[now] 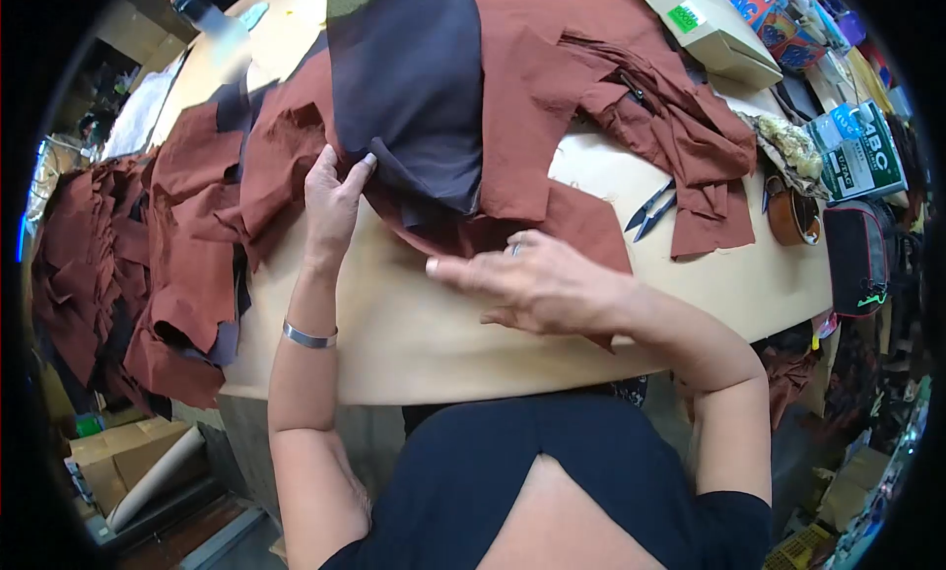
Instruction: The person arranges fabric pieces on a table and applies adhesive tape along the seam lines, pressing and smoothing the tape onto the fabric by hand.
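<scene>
Pinching the turned-up edge of the smooth, dark cloth point(419, 87) between thumb and fingers, the left hand point(335, 191) is at its lower left corner. The dark cloth lies over matte, wrinkled rust-red cloth point(522, 107) on the smooth, pale surface point(355, 358). The right hand point(537, 279), blurred, is loosely spread at the red cloth's lower edge; contact is unclear. Slim, pointed metal snips point(650, 211) lie farther right, beside bunched red folds.
</scene>
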Demonstrator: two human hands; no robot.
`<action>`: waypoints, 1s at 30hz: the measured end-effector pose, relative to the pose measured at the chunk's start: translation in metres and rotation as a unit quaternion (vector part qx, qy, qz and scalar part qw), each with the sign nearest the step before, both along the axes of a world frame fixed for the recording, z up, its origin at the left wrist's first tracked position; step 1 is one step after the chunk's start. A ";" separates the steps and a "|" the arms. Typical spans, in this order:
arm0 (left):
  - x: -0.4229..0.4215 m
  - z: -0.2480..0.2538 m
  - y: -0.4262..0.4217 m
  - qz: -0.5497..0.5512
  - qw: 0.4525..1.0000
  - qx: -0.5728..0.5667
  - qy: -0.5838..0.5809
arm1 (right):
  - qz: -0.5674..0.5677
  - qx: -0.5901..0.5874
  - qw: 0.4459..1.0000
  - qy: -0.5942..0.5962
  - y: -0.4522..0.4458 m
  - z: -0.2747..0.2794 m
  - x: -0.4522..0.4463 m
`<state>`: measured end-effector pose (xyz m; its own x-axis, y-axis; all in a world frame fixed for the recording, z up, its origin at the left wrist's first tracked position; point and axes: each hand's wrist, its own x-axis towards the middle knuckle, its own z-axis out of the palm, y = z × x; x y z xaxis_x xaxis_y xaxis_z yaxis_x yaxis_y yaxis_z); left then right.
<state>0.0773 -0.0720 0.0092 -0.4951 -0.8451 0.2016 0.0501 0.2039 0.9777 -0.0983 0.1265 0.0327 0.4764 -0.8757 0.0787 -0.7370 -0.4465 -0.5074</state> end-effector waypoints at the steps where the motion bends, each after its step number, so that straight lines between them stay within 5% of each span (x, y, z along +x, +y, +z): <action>1: 0.002 -0.002 0.003 0.001 1.000 0.006 0.004 | -0.018 -0.013 0.992 -0.122 -0.007 0.004 -0.006; 6: 0.008 -0.001 0.015 -0.005 0.990 0.112 0.084 | -0.204 -0.150 0.967 0.027 -0.024 0.003 -0.031; 14: 0.028 -0.018 -0.013 0.010 0.992 0.106 0.073 | -0.307 0.002 0.910 -0.278 -0.058 -0.029 -0.065; 16: 0.035 -0.010 -0.014 0.123 0.973 -0.096 -0.169 | -0.299 -0.026 0.926 -0.229 -0.057 -0.029 -0.062; 18: 0.040 -0.014 -0.018 0.238 0.922 -0.233 -0.195 | -0.299 -0.047 0.942 -0.146 -0.057 -0.031 -0.055; 20: 0.020 0.014 0.006 0.329 0.795 -0.476 -0.183 | -0.289 -0.061 0.946 -0.134 -0.061 -0.035 -0.055; 22: 0.004 0.022 0.030 0.150 0.767 -0.617 -0.093 | -0.280 -0.071 0.949 -0.123 -0.065 -0.040 -0.056; 24: -0.012 0.026 0.058 -0.065 0.734 -0.655 -0.170 | -0.267 -0.049 0.954 -0.124 -0.072 -0.034 -0.059; 27: -0.035 -0.001 0.052 -0.088 0.712 -0.620 -0.318 | -0.293 -0.122 0.946 -0.074 -0.070 -0.030 -0.058; 29: -0.028 -0.013 0.046 -0.112 0.766 -0.523 -0.357 | -0.274 -0.303 0.912 -0.015 -0.066 -0.032 -0.060; 30: -0.025 -0.018 0.044 -0.117 0.790 -0.490 -0.348 | -0.272 -0.300 0.914 0.004 -0.056 -0.026 -0.058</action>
